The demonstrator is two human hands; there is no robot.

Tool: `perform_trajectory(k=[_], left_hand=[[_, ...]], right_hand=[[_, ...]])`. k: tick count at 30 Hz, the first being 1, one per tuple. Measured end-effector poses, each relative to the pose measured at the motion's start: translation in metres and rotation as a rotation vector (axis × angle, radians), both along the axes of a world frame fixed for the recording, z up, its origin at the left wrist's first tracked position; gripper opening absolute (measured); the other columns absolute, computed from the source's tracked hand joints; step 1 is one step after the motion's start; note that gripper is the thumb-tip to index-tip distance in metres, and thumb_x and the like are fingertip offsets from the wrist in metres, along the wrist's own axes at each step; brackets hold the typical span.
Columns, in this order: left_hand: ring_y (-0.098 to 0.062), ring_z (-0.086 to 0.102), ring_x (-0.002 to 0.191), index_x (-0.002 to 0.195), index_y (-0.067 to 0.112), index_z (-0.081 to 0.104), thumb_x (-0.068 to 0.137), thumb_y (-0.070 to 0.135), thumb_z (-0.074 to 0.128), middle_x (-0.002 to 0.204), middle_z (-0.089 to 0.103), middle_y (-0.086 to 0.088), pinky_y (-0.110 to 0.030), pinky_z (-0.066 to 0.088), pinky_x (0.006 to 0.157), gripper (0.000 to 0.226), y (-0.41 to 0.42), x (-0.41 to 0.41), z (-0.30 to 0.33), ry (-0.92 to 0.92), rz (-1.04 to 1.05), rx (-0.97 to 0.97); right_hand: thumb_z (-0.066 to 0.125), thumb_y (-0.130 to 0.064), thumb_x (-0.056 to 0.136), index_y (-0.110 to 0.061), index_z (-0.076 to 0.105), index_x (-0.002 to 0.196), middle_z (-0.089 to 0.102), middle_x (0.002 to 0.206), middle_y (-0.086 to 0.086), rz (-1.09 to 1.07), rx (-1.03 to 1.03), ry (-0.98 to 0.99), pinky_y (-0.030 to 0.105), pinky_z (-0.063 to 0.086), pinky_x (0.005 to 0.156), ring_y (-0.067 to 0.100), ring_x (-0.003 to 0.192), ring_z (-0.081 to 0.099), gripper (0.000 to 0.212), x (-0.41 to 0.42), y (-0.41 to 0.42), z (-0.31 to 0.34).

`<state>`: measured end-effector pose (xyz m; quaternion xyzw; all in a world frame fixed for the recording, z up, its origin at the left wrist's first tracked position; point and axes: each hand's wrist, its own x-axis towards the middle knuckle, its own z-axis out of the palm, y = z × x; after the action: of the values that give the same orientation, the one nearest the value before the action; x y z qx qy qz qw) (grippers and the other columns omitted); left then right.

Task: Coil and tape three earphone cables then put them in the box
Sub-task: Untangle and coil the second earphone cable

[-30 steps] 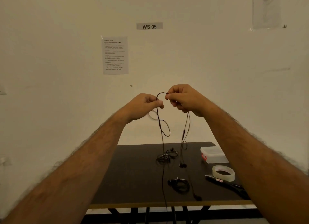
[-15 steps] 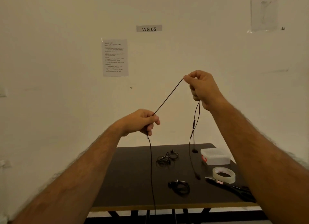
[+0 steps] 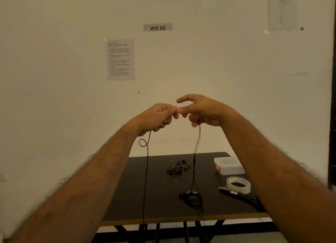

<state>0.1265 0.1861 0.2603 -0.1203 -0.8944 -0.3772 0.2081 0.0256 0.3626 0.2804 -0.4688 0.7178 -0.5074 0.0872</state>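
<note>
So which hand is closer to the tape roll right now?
Right. The right hand is raised above the table, roughly over the tape roll's side; the left hand is beside it, farther from the roll. Neither touches it.

Both hands raised in front of a pale wall, fingertips meeting. Left hand [image 3: 160, 116] curled, gripping a black earphone cable [image 3: 146, 170]; one strand hangs from it with a small loop just below the wrist. Right hand [image 3: 201, 110]: index finger extended, lower fingers curled round a second hanging strand. Dark table [image 3: 145, 206] below carries two tangled earphone bundles [image 3: 178, 169] and [image 3: 191, 197], a lidded clear plastic box [image 3: 229, 165], a tape roll [image 3: 238, 184], black scissors [image 3: 243, 198]. Wall sign [image 3: 157, 27] reads "WS 05"; printed sheet [image 3: 120, 59] beside it.
</note>
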Motion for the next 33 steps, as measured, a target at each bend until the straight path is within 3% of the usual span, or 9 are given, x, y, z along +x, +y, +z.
perform_trajectory(k=[3, 8, 12, 16, 19, 21, 27, 30, 33], left_hand=[[-0.007, 0.027, 0.051, 0.089, 0.016, 0.062, 0.104, 0.038, 0.043, 0.059, 0.038, 0.009, -0.021, 0.024, 0.047, 0.033, -0.006, 0.000, -0.003, -0.011, 0.035, -0.015], [-0.008, 0.028, 0.051, 0.088, 0.014, 0.064, 0.102, 0.038, 0.048, 0.057, 0.039, 0.010, -0.021, 0.025, 0.047, 0.031, -0.027, 0.003, -0.010, -0.037, 0.106, -0.020], [-0.008, 0.029, 0.052, 0.087, 0.015, 0.063, 0.102, 0.040, 0.047, 0.058, 0.040, 0.010, -0.022, 0.026, 0.048, 0.034, -0.041, 0.003, -0.015, -0.056, 0.157, -0.021], [-0.010, 0.025, 0.054, 0.086, 0.014, 0.059, 0.103, 0.043, 0.043, 0.059, 0.035, 0.008, -0.021, 0.023, 0.048, 0.036, -0.051, 0.001, -0.031, -0.112, 0.116, 0.069], [-0.009, 0.027, 0.051, 0.097, 0.011, 0.059, 0.100, 0.040, 0.050, 0.065, 0.041, 0.004, -0.021, 0.026, 0.046, 0.031, -0.047, -0.001, -0.043, -0.181, 0.036, 0.122], [-0.008, 0.029, 0.049, 0.108, 0.011, 0.059, 0.098, 0.034, 0.057, 0.072, 0.050, 0.002, -0.021, 0.030, 0.045, 0.025, -0.031, -0.005, -0.048, -0.186, -0.007, 0.169], [-0.009, 0.027, 0.051, 0.120, 0.020, 0.060, 0.094, 0.029, 0.065, 0.074, 0.044, -0.001, -0.021, 0.021, 0.044, 0.029, 0.024, -0.024, -0.061, -0.116, -0.119, 0.347], [-0.008, 0.031, 0.051, 0.100, 0.020, 0.066, 0.093, 0.028, 0.068, 0.064, 0.042, 0.003, -0.020, 0.025, 0.044, 0.011, 0.038, -0.031, -0.083, -0.154, -0.113, 0.292], [-0.002, 0.043, 0.048, 0.090, 0.011, 0.067, 0.092, 0.027, 0.069, 0.062, 0.052, 0.005, -0.014, 0.036, 0.046, 0.016, 0.036, -0.036, -0.107, -0.161, -0.052, 0.212]], right_hand=[[0.075, -0.016, 0.086, -0.010, 0.068, 0.109, 0.046, 0.051, -0.007, -0.126, -0.056, 0.242, 0.025, 0.031, 0.047, 0.009, 0.047, 0.034, 0.025, 0.000, 0.004, 0.002], [0.077, -0.025, 0.084, -0.012, 0.077, 0.084, 0.067, 0.072, 0.010, -0.278, -0.028, 0.602, 0.031, 0.045, 0.064, 0.012, 0.062, 0.051, 0.012, 0.003, 0.005, 0.005], [0.068, -0.026, 0.092, -0.012, 0.067, 0.083, 0.052, 0.062, -0.009, -0.465, -0.280, 0.680, 0.019, 0.037, 0.058, 0.004, 0.055, 0.044, 0.017, 0.001, -0.006, 0.006], [0.056, -0.027, 0.099, -0.010, 0.058, 0.087, 0.051, 0.067, -0.004, -0.537, -0.513, 0.485, 0.019, 0.034, 0.051, 0.006, 0.054, 0.041, 0.020, -0.001, -0.012, 0.017], [0.046, -0.024, 0.104, -0.015, 0.043, 0.086, 0.037, 0.060, -0.003, -0.223, -0.500, 0.025, 0.021, 0.021, 0.042, 0.008, 0.043, 0.026, 0.020, 0.008, -0.019, 0.025], [0.043, -0.023, 0.106, -0.017, 0.038, 0.086, 0.031, 0.057, -0.004, -0.074, -0.453, -0.079, 0.019, 0.017, 0.041, 0.008, 0.042, 0.021, 0.021, 0.016, -0.030, 0.023], [0.042, -0.023, 0.106, -0.015, 0.038, 0.087, 0.032, 0.060, -0.001, -0.030, -0.415, -0.074, 0.021, 0.019, 0.040, 0.009, 0.044, 0.021, 0.021, 0.034, -0.057, 0.017], [0.046, -0.020, 0.103, -0.014, 0.044, 0.084, 0.037, 0.059, -0.002, -0.099, -0.490, 0.012, 0.021, 0.021, 0.040, 0.008, 0.042, 0.025, 0.020, 0.040, -0.058, 0.026], [0.055, -0.018, 0.099, -0.015, 0.051, 0.077, 0.045, 0.058, -0.006, -0.220, -0.549, 0.261, 0.014, 0.027, 0.039, 0.001, 0.036, 0.035, 0.023, 0.041, -0.051, 0.039]])
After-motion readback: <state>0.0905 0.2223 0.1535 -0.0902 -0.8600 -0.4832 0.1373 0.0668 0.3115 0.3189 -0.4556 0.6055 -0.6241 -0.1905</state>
